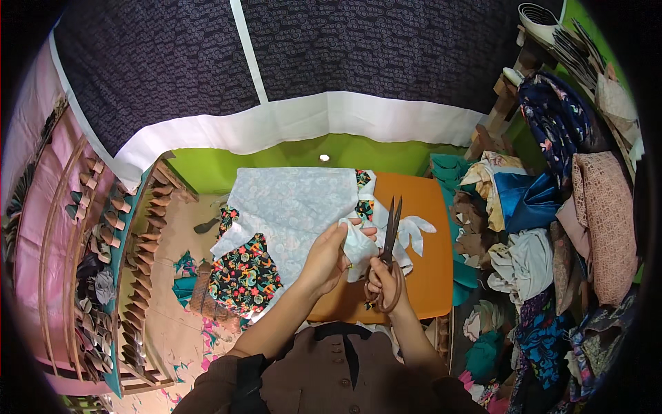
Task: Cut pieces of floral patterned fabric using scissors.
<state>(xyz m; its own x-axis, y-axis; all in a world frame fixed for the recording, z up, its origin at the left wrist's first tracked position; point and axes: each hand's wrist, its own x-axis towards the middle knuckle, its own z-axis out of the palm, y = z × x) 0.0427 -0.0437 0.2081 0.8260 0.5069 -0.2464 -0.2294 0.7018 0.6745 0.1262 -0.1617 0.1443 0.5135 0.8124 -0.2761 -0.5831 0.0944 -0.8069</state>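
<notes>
My left hand (329, 254) is closed on the edge of a white piece of cloth (360, 250), its fingers showing behind the fold. In my right hand (383, 281) is a pair of dark scissors (390, 231), the fingers wrapped around its handles. Its blades point away from me, tips slightly apart, just right of the held cloth. Under and beyond my hands a pale garment piece (296, 207) is spread on the orange table (427, 228). Black floral fabric (248, 270) shows at its near left. A white strip (415, 231) curls on the tabletop to the right.
Heaped fabrics (520, 265) crowd the right side, close to the table. A rack with rows of wooden pieces (141, 269) stands at the left. Cloth scraps (185, 290) lie on the floor. A dark patterned curtain (358, 55) hangs at the far side.
</notes>
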